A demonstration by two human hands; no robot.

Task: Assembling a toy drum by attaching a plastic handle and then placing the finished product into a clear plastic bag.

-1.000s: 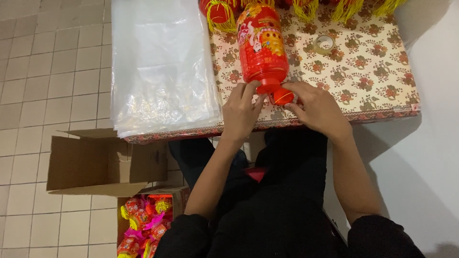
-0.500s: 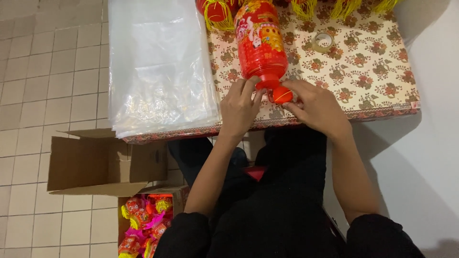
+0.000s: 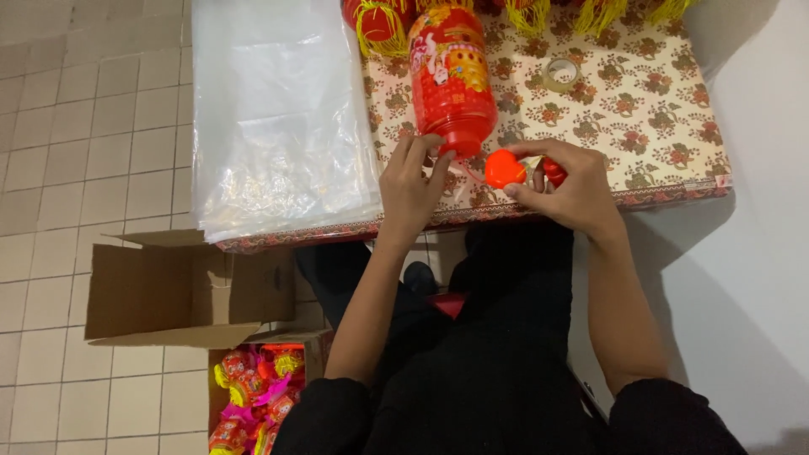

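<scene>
Red lantern (image 3: 451, 76): a cylinder printed with gold and coloured figures, lying on the flowered tabletop (image 3: 666, 126) about midway along its width, its narrow red neck pointing toward the near edge.
Left hand (image 3: 410, 187): fingers partly curled, the fingertips (image 3: 431, 145) pinching the lantern's neck; the heel of the hand lies over the near edge of the tabletop.
Right hand (image 3: 573, 190): closed round a small red cap-shaped piece (image 3: 504, 168), held between thumb and fingers just beside the lantern's neck; a thin thread seems to run from the piece toward the neck, too fine to be sure.
Clear plastic bags (image 3: 278, 109): a flat stack covering the left part of the tabletop, reaching its near-left corner.
Tape roll (image 3: 561, 74): clear, lying flat to the right of the lantern, apart from it.
More lanterns (image 3: 377, 21): red with yellow tassels, along the far edge.
Cardboard box (image 3: 177, 291): open on the tiled floor, below the near-left corner.
Second box (image 3: 257, 396): beside the person's knee, holding small red and yellow lanterns.
</scene>
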